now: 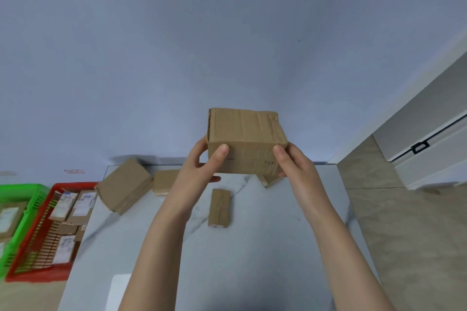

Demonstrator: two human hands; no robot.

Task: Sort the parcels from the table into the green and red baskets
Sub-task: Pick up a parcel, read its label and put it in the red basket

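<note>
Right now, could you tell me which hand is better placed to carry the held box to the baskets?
Probably the left. Both hands grip the box, but the left hand holds the side facing the red basket and green basket, both left of the table; the right hand would cross over.

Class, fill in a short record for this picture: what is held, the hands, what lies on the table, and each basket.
held: cardboard box, above the table
hands: left hand and right hand grip its sides
on table: large box, small box, narrow box, partly hidden box
red basket: several labelled parcels
green basket: at least one parcel
</note>
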